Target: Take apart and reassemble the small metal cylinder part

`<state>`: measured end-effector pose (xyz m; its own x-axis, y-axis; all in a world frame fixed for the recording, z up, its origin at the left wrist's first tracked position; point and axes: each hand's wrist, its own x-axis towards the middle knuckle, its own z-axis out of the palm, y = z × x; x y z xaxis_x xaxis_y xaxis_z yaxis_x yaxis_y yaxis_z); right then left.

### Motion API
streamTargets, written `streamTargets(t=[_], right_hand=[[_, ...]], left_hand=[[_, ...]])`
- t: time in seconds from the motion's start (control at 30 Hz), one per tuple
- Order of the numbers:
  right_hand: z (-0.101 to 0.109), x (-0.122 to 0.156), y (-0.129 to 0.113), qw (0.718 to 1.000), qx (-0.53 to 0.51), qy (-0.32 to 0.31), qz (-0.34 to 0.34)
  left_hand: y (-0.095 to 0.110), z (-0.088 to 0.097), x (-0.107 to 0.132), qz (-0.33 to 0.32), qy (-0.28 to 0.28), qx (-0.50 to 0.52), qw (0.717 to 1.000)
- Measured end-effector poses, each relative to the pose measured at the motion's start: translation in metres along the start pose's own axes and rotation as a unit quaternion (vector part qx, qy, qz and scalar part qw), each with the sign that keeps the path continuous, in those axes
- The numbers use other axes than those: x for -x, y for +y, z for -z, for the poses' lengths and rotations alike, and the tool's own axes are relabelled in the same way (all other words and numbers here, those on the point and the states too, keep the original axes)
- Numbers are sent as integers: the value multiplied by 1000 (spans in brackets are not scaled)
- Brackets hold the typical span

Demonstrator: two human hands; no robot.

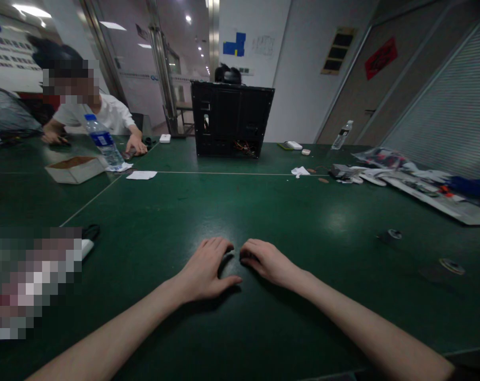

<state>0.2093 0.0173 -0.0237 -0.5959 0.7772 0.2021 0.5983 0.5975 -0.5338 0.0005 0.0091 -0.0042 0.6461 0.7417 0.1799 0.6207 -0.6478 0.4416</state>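
Observation:
In the head view my left hand (208, 269) rests on the green tabletop (232, 201). Its thumb is spread well away from the fingers, and nothing is in it. Close by on the right, my right hand (268, 260) also lies on the table, fingers loosely bent with a small gap to the thumb. I see no object in it. A narrow strip of bare tabletop separates the two hands. To the right of my right hand are two small round items, one dark and metallic (394, 234) and one flatter with a pale rim (452, 266), both blurred.
A black computer case-like box (232, 119) stands at the back. Left are a large water bottle (103, 142), an open carton (77, 172) and a pixelated object (29, 283). A person (100, 114) sits behind. Papers and a cluttered tray (442, 196) lie right, near a small bottle (342, 135).

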Motion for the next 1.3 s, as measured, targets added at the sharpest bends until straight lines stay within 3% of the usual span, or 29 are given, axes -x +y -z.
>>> streamTargets(t=[0.13, 0.27, 0.37, 0.7, 1.3], right_hand=[[-2, 0, 0, 990, -134, 33, -32], [-2, -3, 6, 952, -286, 63, -90], [-3, -4, 12, 930, -344, 68, -112], [-6, -6, 10, 895, -420, 82, -123], [-7, -6, 11, 874, -457, 87, -142]], left_hand=[[2, 2, -1, -2, -6, 2, 1000], [3, 2, -1, -4, -9, -1, 1000], [2, 2, -1, -4, -12, -2, 1000], [2, 2, -2, -2, -13, -4, 1000], [1, 1, -2, 0, -15, -6, 1000]])
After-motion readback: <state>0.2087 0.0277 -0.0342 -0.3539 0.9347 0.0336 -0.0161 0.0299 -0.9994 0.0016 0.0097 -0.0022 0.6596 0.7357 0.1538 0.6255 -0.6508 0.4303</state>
